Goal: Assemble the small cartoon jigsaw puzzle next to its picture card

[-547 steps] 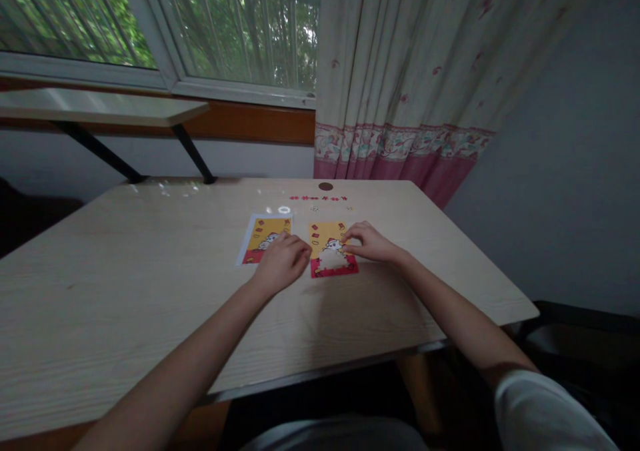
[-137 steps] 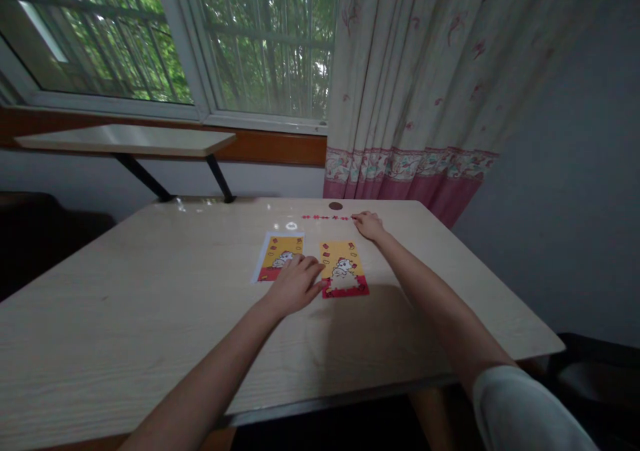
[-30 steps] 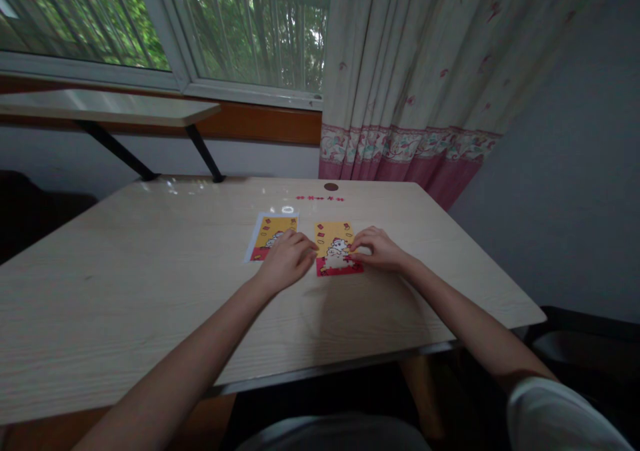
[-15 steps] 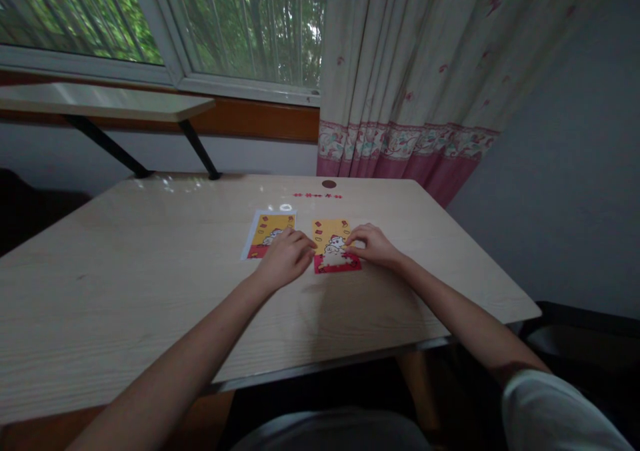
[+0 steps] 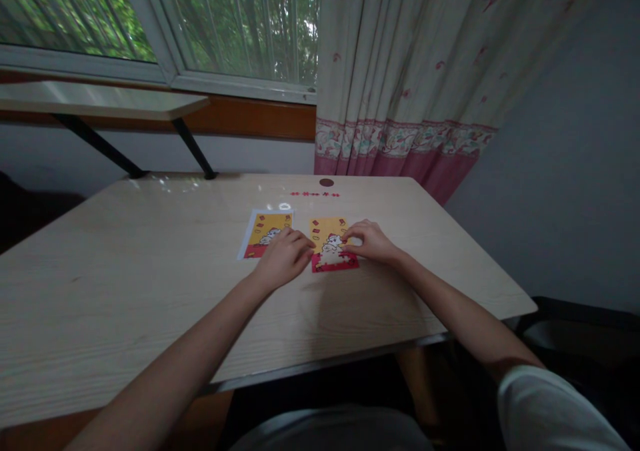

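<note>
A small jigsaw puzzle (image 5: 326, 227) lies flat on the table, yellow above and red below, with white cartoon animals in its middle. Bare wood shows through a jagged gap in its lower part. My left hand (image 5: 286, 256) has its bent fingertips and thumb at the puzzle's left edge, holding it there. At the right edge, my right hand (image 5: 373, 243) is closed in a pinch over the animals, with a small, dark red puzzle piece (image 5: 345, 240) at its fingertips. Left of the puzzle is a white-bordered picture card (image 5: 249, 243) of the same design, partly covered by my left hand.
Several loose red puzzle pieces (image 5: 315, 194) form a row behind the puzzle. Beyond them is a round brown cable hole (image 5: 327, 183) in the light wooden table (image 5: 150, 291). A raised shelf (image 5: 100, 99) stands at the back left, and a curtain (image 5: 395, 104) hangs behind.
The whole view has shifted slightly. Both hands stay at the puzzle's edges; the right fingertips have shifted a little, and a dark red bit shows at them now.
</note>
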Demonstrator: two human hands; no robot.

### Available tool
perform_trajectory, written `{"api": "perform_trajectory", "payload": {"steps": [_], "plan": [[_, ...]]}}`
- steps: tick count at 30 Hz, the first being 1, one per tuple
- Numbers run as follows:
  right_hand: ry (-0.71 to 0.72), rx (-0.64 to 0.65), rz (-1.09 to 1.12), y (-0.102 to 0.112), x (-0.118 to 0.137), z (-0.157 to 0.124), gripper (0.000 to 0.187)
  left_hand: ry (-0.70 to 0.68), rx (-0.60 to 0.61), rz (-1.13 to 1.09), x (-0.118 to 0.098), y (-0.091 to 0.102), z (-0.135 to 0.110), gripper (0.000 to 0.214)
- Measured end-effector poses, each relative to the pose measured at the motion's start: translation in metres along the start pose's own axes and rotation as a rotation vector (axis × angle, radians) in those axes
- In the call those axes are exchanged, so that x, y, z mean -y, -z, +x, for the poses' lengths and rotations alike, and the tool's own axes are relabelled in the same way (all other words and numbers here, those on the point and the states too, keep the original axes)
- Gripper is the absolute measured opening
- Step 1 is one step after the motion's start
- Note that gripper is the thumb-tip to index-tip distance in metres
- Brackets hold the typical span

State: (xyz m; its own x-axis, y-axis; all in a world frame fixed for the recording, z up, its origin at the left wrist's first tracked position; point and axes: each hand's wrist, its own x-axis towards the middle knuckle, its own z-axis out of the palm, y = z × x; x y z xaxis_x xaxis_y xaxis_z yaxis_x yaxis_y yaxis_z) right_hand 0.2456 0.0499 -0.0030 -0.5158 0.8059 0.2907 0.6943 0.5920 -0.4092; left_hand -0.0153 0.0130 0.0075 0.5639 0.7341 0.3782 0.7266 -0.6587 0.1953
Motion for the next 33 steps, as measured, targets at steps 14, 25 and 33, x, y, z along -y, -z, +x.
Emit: {"api": "perform_trajectory", "payload": {"steps": [14,25,33], "plan": [[-0.074,-0.049,0.027,-0.005,-0.009,-0.002,0.028,0.015,0.019,0.016,0.002,-0.001,0.000,0.025],[-0.170,-0.015,-0.031,-0.007,0.003,-0.002,0.043,-0.027,0.040,-0.008,0.003,-0.003,0.000,0.024],[-0.157,0.052,-0.003,-0.002,0.002,-0.004,0.054,-0.021,0.041,-0.018,0.002,-0.002,0.000,0.023]]}}
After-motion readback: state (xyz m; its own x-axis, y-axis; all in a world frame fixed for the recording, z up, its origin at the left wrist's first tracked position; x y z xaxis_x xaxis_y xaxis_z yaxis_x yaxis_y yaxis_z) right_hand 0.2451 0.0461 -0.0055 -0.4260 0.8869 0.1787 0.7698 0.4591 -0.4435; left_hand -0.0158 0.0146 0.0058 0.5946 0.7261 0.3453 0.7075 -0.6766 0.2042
